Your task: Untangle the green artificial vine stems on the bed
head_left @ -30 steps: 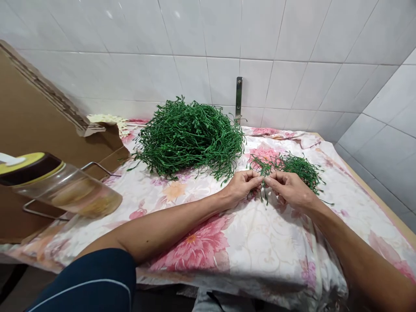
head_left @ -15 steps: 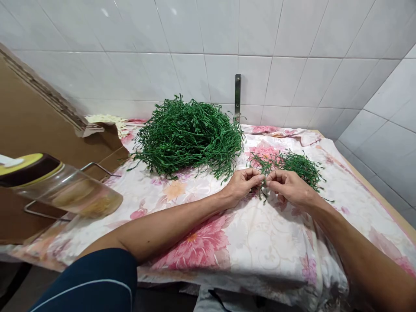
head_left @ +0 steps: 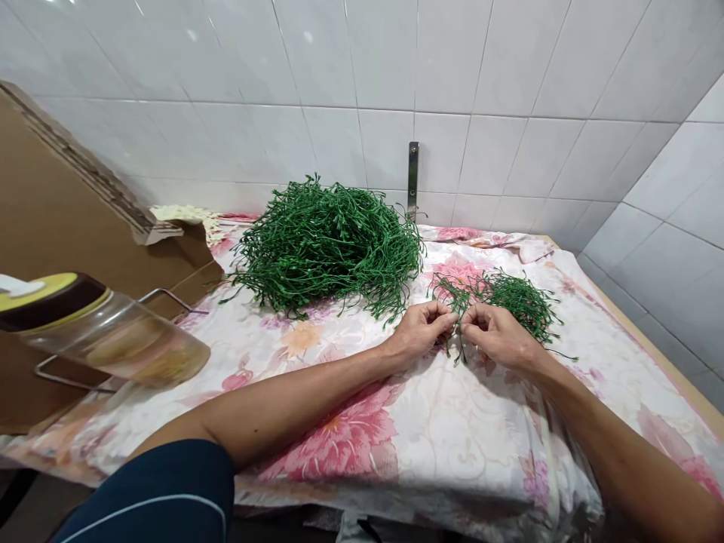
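Thin green plastic-looking plant stems (head_left: 459,345) with small bud tips are pinched between my two hands, just above the flowered cloth. My left hand (head_left: 425,329) closes thumb and forefinger on them from the left. Close beside it, my right hand (head_left: 498,332) pinches the same stems from the right, its other fingers curled. A small pile of the green stems (head_left: 523,302) lies behind and right of my right hand. Further back on the left sits a much larger tangled heap of green stems (head_left: 333,249). The exact grip point is partly hidden by my fingertips.
A flowered cloth (head_left: 441,445) covers the table. On the left are a clear bottle (head_left: 152,347) with a yellow and brown lid, a wire holder (head_left: 170,298) and a brown cardboard box (head_left: 73,226). Behind stands a tiled wall with a metal bracket (head_left: 412,177).
The view has tilted slightly, so the scene sits a little lower. Both hands keep their pinch near the same place, with only small finger shifts.
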A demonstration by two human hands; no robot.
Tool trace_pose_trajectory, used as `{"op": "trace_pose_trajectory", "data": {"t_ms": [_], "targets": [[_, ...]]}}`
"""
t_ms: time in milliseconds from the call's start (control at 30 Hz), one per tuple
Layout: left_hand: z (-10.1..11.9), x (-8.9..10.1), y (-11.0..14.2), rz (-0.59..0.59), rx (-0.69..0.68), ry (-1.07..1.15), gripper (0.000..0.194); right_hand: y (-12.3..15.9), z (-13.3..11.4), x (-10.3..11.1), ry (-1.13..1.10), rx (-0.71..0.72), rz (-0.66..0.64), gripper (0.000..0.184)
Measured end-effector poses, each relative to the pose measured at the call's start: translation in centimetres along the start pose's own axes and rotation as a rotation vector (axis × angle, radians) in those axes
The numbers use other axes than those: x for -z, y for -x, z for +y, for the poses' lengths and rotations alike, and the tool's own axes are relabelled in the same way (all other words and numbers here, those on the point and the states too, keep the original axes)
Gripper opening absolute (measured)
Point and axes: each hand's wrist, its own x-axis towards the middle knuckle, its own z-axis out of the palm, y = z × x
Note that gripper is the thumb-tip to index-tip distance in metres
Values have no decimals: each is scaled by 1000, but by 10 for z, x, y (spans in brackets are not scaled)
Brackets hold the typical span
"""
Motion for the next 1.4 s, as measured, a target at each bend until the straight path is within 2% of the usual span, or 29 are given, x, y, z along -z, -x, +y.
{"op": "trace_pose_trajectory", "data": {"t_ms": [233, 400, 567, 633, 733, 767, 867, 967, 1067, 1233, 1333, 1400], "targets": [[-6, -5, 1, 23, -36, -27, 31, 2, -5, -2, 220, 34, 88, 3], [-5, -7, 3, 51, -184, -209, 20, 1, -12, -6, 381, 2, 206, 5], [3, -6, 2, 75, -297, -354, 17, 4, -19, -6, 426, 28, 279, 5], [3, -6, 1, 77, -328, -374, 17, 6, -20, -7, 493, 90, 324, 6], [3, -7, 0, 86, -351, -365, 17, 7, -18, -9, 630, 285, 417, 4], [4, -7, 1, 90, -354, -355, 18, 6, -16, -8, 640, 307, 431, 4], [8, -7, 5, 89, -360, -325, 20, 4, -12, 3, 566, 169, 457, 6], [11, -6, 7, 89, -299, -240, 25, 4, -10, 19, 459, 39, 495, 8], [10, -4, 4, 92, -183, -118, 32, 8, -15, 29, 225, 83, 438, 5], [4, -2, -5, 69, -68, 21, 42, 12, -24, 33, -183, 121, 303, 13], [1, 0, -7, 44, -22, 74, 45, 14, -24, 40, -270, 148, 256, 20], [0, 1, -7, 47, -19, 93, 46, 14, -22, 48, -195, 166, 303, 21]]}}
